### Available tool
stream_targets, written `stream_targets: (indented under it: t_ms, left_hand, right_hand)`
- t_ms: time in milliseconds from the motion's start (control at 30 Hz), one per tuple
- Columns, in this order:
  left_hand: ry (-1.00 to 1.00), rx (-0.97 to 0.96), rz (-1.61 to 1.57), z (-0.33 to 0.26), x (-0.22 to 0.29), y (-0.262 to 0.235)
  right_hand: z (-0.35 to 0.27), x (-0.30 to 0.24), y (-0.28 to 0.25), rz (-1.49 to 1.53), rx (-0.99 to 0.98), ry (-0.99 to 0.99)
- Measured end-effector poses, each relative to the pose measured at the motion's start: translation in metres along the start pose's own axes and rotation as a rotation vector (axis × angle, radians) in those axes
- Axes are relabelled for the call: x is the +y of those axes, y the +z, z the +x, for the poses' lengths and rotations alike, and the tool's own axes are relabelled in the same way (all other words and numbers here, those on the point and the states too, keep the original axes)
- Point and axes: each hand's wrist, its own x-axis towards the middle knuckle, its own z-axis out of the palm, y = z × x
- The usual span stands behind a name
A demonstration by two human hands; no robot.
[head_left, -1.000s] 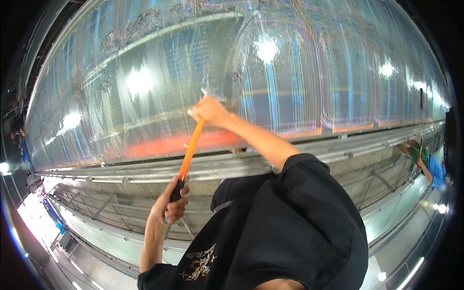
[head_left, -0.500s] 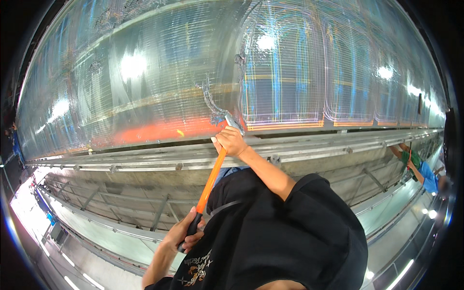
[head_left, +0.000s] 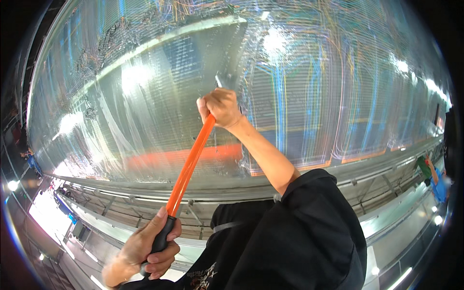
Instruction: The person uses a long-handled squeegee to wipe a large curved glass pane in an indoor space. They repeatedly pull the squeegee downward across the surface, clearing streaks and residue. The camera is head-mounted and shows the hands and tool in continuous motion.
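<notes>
A long-handled scraper with an orange shaft slants up and away in front of me. My left hand wraps round its black grip at the lower left. Higher up, my right hand is closed round the shaft close to the head. A bit of the scraper's metal head shows beyond that hand; the rest is hidden behind it. Under the head lies a large, glossy, see-through ribbed panel, which looks wet and carries a streak of smears. An orange-red band shows along the panel's near part.
Thin coloured lines run over the panel's right half. A metal rail follows its near edge. Two other people are at the sides, one in blue at the far right, another in blue at the far left.
Both hands have moved with the scraper: its head and my right hand are farther up the panel, my left hand lower and to the left. The dark clump near the scraper head no longer shows.
</notes>
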Motion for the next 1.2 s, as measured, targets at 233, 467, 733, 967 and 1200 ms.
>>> stream_targets:
  t_ms: [233, 467, 733, 967, 1200]
  left_hand:
    - [0.213, 0.0, 0.221, 0.016, 0.123, 0.047]
    - [0.507, -0.489, 0.053, 0.072, 0.12, 0.025]
    - [0.437, -0.395, -0.131, 0.135, -0.133, -0.121]
    - [0.285, -0.282, -0.076, 0.19, -0.34, -0.2]
    - [0.272, -0.202, 0.116, 0.186, -0.315, -0.174]
  right_hand:
    - [0.127, 0.129, -0.041, -0.198, 0.189, -0.194]
    - [0.179, 0.127, -0.042, -0.143, -0.228, -0.206]
    - [-0.045, -0.051, 0.0, -0.008, -0.662, 0.001]
    - [-0.258, -0.193, 0.0, 0.08, -0.475, -0.094]
    - [-0.263, -0.167, -0.041, 0.009, -0.375, -0.071]
